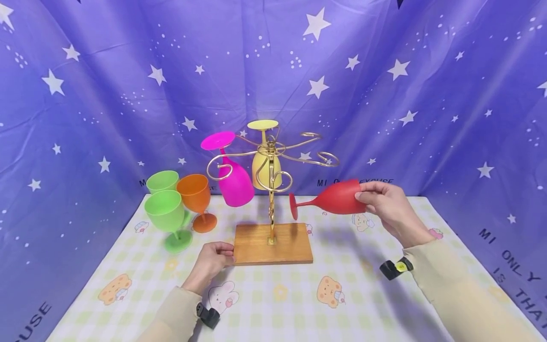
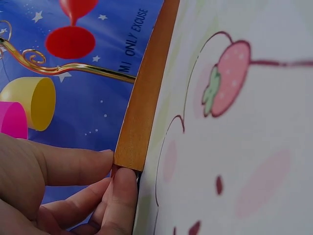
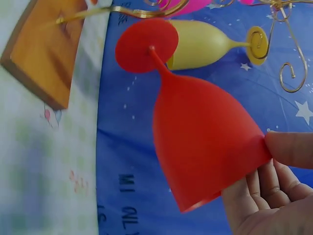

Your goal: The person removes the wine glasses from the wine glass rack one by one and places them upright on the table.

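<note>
A red goblet (image 1: 339,197) lies sideways in the air right of the gold rack (image 1: 271,190), its foot towards the rack. My right hand (image 1: 386,206) pinches it near the rim, thumb on one side and fingers on the other, as the right wrist view shows on the goblet (image 3: 200,132). My left hand (image 1: 212,261) grips the left end of the rack's wooden base (image 1: 273,254), with thumb above and fingers at the edge in the left wrist view. A magenta goblet (image 1: 235,183) and a yellow goblet (image 1: 267,171) hang upside down from the rack's curled arms.
Two green goblets (image 1: 164,211) and an orange goblet (image 1: 194,194) stand upright left of the rack. Several curled arms of the rack spread to the right without goblets. A checked cloth (image 1: 278,308) covers the table; a blue starry curtain (image 1: 239,61) hangs behind.
</note>
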{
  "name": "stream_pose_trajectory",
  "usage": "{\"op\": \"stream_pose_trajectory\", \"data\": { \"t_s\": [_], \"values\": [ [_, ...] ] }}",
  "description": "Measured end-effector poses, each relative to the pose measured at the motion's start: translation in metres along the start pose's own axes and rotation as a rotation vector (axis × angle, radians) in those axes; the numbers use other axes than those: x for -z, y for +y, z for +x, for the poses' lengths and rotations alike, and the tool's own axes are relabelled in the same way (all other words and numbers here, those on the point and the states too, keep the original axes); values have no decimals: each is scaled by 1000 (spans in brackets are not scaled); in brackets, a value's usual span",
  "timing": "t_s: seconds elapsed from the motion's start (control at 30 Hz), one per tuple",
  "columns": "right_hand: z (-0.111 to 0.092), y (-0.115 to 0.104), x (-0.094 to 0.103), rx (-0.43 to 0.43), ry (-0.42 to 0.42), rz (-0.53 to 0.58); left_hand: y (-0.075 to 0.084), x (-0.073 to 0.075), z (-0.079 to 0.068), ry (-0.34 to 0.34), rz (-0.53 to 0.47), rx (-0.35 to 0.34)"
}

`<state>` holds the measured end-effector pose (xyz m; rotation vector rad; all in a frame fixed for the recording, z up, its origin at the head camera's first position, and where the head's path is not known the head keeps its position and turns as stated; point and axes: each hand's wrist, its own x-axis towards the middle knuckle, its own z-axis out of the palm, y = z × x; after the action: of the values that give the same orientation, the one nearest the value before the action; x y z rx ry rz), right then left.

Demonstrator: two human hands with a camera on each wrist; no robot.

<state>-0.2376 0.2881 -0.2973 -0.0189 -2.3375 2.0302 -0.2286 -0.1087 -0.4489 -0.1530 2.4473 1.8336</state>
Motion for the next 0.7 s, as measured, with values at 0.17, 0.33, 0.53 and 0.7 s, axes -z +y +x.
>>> {"op": "stream_pose_trajectory", "data": {
  "t_s": [0.17, 0.33, 0.53, 0.7],
  "values": [
    [11, -5, 1, 82, 97, -244, 0, -1, 1, -3, -8, 10],
    [21, -8, 0, 192, 182, -484, 0, -1, 1, -3, -5, 18],
    [27, -10, -4, 326, 251, -736, 0, -1, 2, -5, -11, 19],
    [31, -9, -8, 388, 250, -813, 1, -1, 2, -7, -3, 22]
  ]
}}
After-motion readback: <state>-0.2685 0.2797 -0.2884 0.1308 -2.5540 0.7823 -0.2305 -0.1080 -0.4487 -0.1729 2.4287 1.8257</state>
